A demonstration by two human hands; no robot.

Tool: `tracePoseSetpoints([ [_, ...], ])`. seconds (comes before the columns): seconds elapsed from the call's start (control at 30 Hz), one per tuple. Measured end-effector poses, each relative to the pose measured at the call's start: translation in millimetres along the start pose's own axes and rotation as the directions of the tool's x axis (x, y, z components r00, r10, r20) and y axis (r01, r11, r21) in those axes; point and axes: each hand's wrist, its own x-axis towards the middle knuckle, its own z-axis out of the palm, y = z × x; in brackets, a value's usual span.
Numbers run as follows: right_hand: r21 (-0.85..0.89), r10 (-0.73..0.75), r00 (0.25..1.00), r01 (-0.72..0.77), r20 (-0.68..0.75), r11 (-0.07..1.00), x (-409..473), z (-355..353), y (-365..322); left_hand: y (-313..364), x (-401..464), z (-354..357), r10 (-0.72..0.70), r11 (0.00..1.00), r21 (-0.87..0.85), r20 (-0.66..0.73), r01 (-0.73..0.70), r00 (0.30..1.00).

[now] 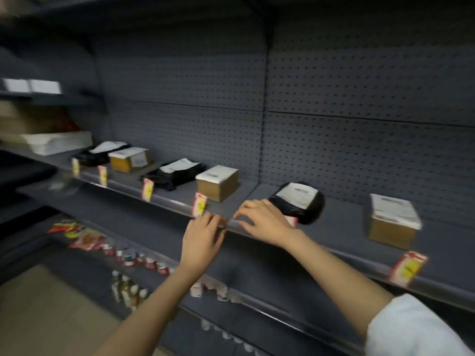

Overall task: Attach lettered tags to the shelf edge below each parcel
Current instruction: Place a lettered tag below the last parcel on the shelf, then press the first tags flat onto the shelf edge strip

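6 parcels (217,181), 5 tags (199,204) (blurry)

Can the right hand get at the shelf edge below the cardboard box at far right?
Probably yes. The right hand rests on the shelf edge by the black parcel; the rail runs bare toward the cardboard box, whose tag already hangs there.

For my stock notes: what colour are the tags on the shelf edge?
Red and yellow, seen in the head view, for example the tag at the far right.
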Motion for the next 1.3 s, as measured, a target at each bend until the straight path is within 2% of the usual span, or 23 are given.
tracePoseSetpoints([
  [0.27,0.178,-0.223,0.975,0.218,0.009,0.960,160,75,-166,-211,-49,-108,-0.245,0.940,0.239,-0.029,0.244,0.969],
  [0.5,0.248,-0.310,0.951,0.298,0.012,0.922,240,132,-254,-324,-81,-142,-0.370,0.860,0.351,-0.070,0.370,0.926],
  [0.73,0.280,-0.362,0.932,0.343,0.015,0.896,336,178,-282,-407,-62,-132,-0.424,0.834,0.361,-0.064,0.417,0.903],
  [1.0,0.249,-0.322,0.947,0.313,-0.007,0.916,490,221,-276,-538,32,-118,-0.428,0.847,0.312,-0.079,0.430,0.900],
  [1.2,0.160,-0.237,0.971,0.239,-0.030,0.958,587,242,-261,-626,108,-98,-0.390,0.886,0.251,-0.052,0.390,0.919],
  [1.3,0.114,-0.208,0.978,0.207,-0.002,0.972,615,252,-257,-656,137,-76,-0.311,0.921,0.249,0.008,0.300,0.950],
])
